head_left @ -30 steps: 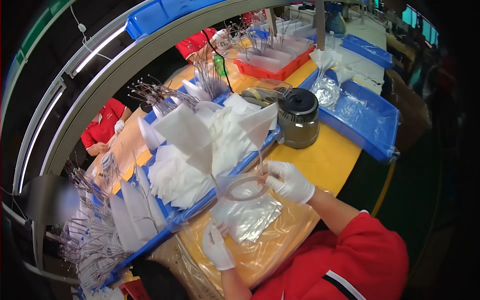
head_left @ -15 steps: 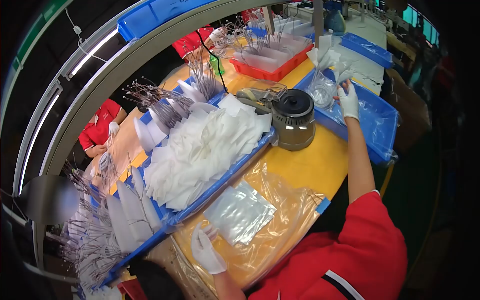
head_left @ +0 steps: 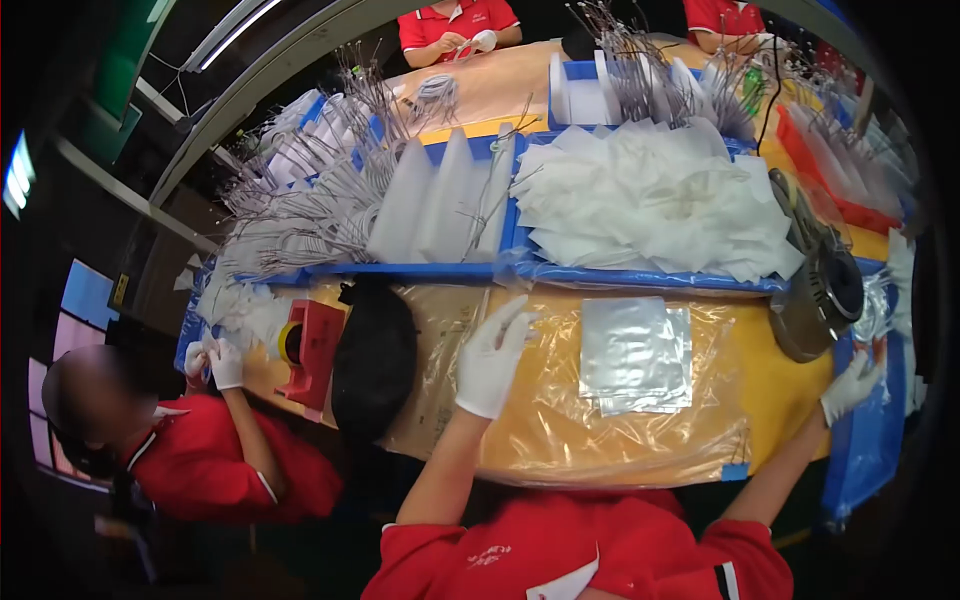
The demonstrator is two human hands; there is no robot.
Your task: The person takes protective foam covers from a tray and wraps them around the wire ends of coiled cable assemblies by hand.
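Observation:
My left hand (head_left: 492,362), in a white glove, is raised over the plastic-covered table, fingers apart and holding nothing. To its right lies a stack of silvery bags (head_left: 636,355) on the clear plastic sheet (head_left: 540,430). My right hand (head_left: 851,388), also gloved, is at the far right over the edge of a blue tray (head_left: 865,450), its fingers apart and nothing in them. Beyond the bags, a blue bin (head_left: 600,277) holds a heap of white foam pouches (head_left: 650,200).
A dark round-lidded machine (head_left: 820,300) stands near my right hand. Left are a black bag (head_left: 375,360), a red tape dispenser (head_left: 315,350) and a co-worker (head_left: 230,450). Blue bins of cables (head_left: 330,215) and foam sheets (head_left: 440,200) line the back. Other co-workers (head_left: 455,30) sit across.
The view has turned left. My right hand let go of the coiled cable with its foam pouches and moved from mid-table to the right tray. My left hand stays near the bags.

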